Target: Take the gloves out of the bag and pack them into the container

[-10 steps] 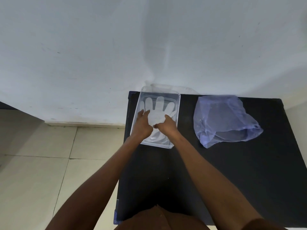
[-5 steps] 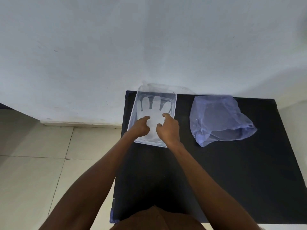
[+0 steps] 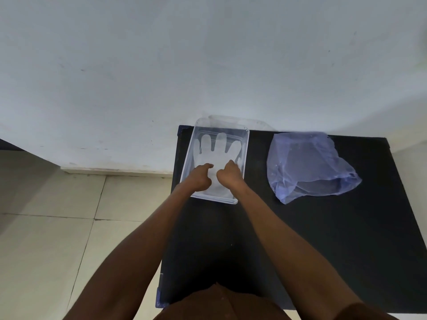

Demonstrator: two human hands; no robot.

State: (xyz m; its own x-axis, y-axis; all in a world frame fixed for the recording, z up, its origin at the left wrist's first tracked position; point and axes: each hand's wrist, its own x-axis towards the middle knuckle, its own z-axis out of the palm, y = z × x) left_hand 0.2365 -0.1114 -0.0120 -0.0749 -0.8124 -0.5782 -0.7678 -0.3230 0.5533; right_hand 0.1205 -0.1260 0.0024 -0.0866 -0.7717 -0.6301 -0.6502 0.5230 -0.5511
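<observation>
A clear plastic container (image 3: 246, 144) sits at the far left of the black table. A translucent white glove (image 3: 218, 147) lies flat inside it, fingers spread toward the wall. My left hand (image 3: 200, 177) and my right hand (image 3: 229, 173) are both inside the container, fingers curled, their fingertips pressing on the glove's palm and cuff end. The cuff is partly hidden under my hands. A crumpled bluish plastic bag (image 3: 307, 165) lies to the right of the container, apart from both hands.
The black table (image 3: 323, 239) stands against a white wall. A clear lid (image 3: 238, 120) leans behind the container at the wall. Tiled floor (image 3: 57, 227) drops off beyond the table's left edge, close to the container.
My hands have slid back from the glove's fingers toward its cuff, and their fingers have curled more. The glove now shows flatter in the container. The bag has not moved.
</observation>
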